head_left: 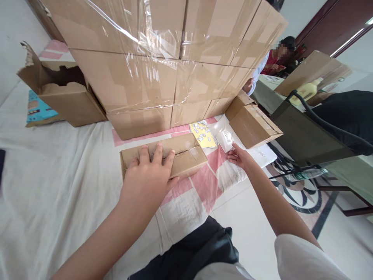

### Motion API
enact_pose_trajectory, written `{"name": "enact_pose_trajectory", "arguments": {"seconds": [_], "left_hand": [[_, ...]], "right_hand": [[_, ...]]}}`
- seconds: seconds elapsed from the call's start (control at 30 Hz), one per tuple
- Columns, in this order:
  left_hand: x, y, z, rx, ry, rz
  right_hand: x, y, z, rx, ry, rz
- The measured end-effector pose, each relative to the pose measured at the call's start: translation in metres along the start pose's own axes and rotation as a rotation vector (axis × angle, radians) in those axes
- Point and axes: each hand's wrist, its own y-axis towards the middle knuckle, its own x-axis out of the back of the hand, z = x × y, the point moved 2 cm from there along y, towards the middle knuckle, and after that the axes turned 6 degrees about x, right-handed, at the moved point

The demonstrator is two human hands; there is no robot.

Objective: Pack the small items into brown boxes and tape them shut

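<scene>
My left hand (150, 171) lies palm down, fingers spread, across the top of a long, low cardboard box (188, 155). A seam runs along the box's top. To the right, my right hand (239, 156) has its thumb and fingers closed at the near edge of a white, shiny packet (225, 140); part of the grip is hidden. Between the long box and the packet lies a yellow sheet (203, 134) bearing several small white stickers or labels. All of these rest on a pink-and-white cloth (208, 177).
Behind stands a wall of stacked cardboard boxes (140, 81) wrapped in clear film. An open carton (62, 93) sits left, near a blue packet (40, 109); another open carton (250, 120) stands right. Beyond are a dark chair (305, 128), a seated person (269, 64) and a yellowish bottle (307, 91).
</scene>
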Motion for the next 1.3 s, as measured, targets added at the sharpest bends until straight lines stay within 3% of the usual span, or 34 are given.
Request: {"name": "enact_pose_trajectory", "arguments": {"seconds": [0.17,0.33,0.57,0.8,1.07,1.3], "left_hand": [[-0.004,-0.001,0.002,-0.01,0.003,-0.03],[-0.009,-0.005,0.003,-0.035,0.004,-0.163],[-0.012,-0.006,0.004,-0.071,0.037,-0.239],[-0.015,-0.004,0.007,-0.095,-0.041,-0.244],[-0.013,-0.004,0.007,-0.088,-0.047,-0.23],[-0.012,-0.005,0.005,-0.071,0.031,-0.214]], "right_hand": [[0.002,-0.003,-0.001,0.0,0.017,0.019],[0.005,-0.003,-0.004,0.004,0.041,0.008],[-0.001,-0.01,-0.004,0.032,0.116,-0.082],[0.002,-0.014,-0.012,0.174,0.21,-0.053],[0.0,-0.015,-0.013,0.175,0.227,-0.066],[0.008,-0.017,-0.02,0.252,0.269,0.08]]}}
